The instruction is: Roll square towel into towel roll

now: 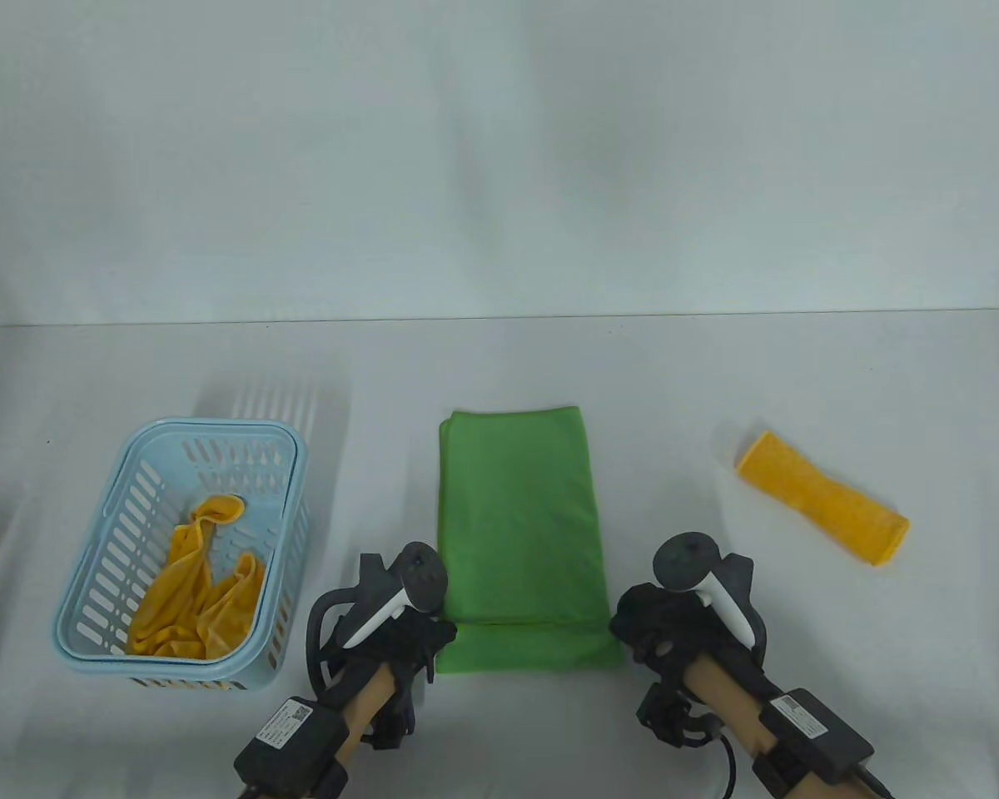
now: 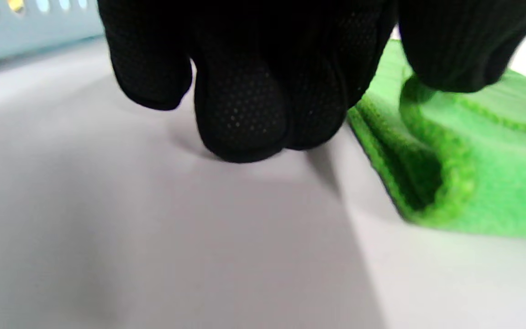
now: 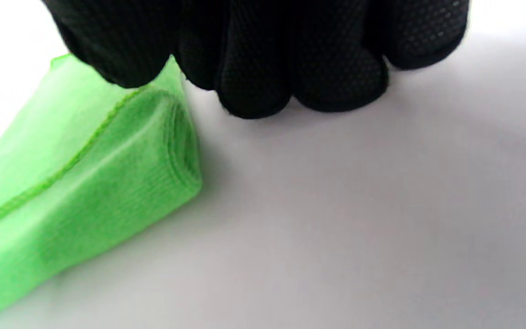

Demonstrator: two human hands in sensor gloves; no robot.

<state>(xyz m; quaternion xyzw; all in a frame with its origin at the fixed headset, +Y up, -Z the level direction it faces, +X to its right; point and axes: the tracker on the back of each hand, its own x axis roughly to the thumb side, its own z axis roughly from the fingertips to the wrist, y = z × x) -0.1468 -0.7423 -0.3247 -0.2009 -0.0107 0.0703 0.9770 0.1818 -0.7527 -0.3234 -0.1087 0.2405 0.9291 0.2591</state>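
Both hands, left (image 1: pixel 412 620) and right (image 1: pixel 662 624), seemingly pinch the green towel's (image 1: pixel 518 516) rolled near edge; fingers curled

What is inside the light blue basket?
A crumpled yellow cloth lies inside the basket, against its near wall. Whatever lies beneath the cloth is covered.

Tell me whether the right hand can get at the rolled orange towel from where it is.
Probably yes. The right hand sits at the green towel's near corner, and only bare table lies between it and the rolled orange towel, further right.
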